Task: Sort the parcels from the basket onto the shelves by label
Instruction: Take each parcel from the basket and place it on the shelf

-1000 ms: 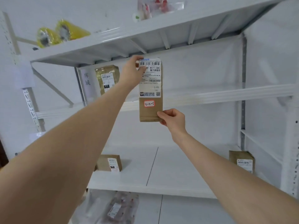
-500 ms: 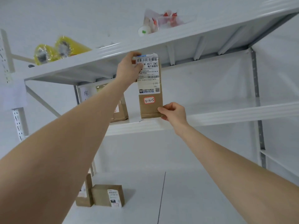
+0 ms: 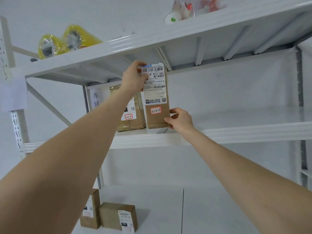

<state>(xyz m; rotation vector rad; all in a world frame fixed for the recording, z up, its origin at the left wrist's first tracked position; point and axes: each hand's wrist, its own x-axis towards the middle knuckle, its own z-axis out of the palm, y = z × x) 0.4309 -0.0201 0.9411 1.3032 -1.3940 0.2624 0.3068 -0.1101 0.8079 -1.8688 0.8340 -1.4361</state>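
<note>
Head view: a tall brown parcel [image 3: 157, 115], red-bordered tag 3-2-5, is standing upright at the middle shelf's [image 3: 236, 132] front lip, just beside a 3-2-4 parcel [image 3: 133, 120]. Bare shelf is stretching rightward. Left hand [image 3: 133, 78] is clamping its fingers on the top-left corner; right hand [image 3: 180, 119] is pinching the lower right edge.

The 3-2-5 parcel [image 3: 156, 105] has risen to the middle shelf [image 3: 244, 132] — upright just beside the 3-2-4 parcel [image 3: 136, 120]

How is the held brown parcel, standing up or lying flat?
Standing up: the parcel has its long side vertical, left hand gripping the top, right hand the bottom.
</note>
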